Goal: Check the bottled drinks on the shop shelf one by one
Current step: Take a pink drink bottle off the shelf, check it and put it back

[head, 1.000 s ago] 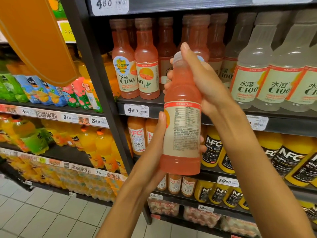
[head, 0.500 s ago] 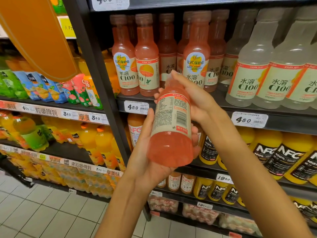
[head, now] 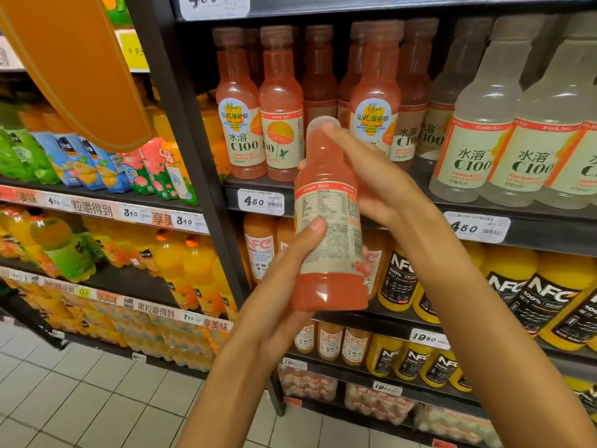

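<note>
A pink bottle (head: 328, 221) is held upright at the middle of the frame, before the shelf (head: 403, 202). The left hand (head: 287, 286) grips its lower body. The right hand (head: 378, 179) wraps the neck, fingers grasping it.

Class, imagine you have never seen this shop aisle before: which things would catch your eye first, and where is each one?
First, the pink bottle held at the centre, back label toward the camera: the left hand grips its lower body, the right hand its neck. Behind it stands a row of matching pink bottles, with pale cloudy bottles to the right. A big orange sign hangs at upper left.
</note>
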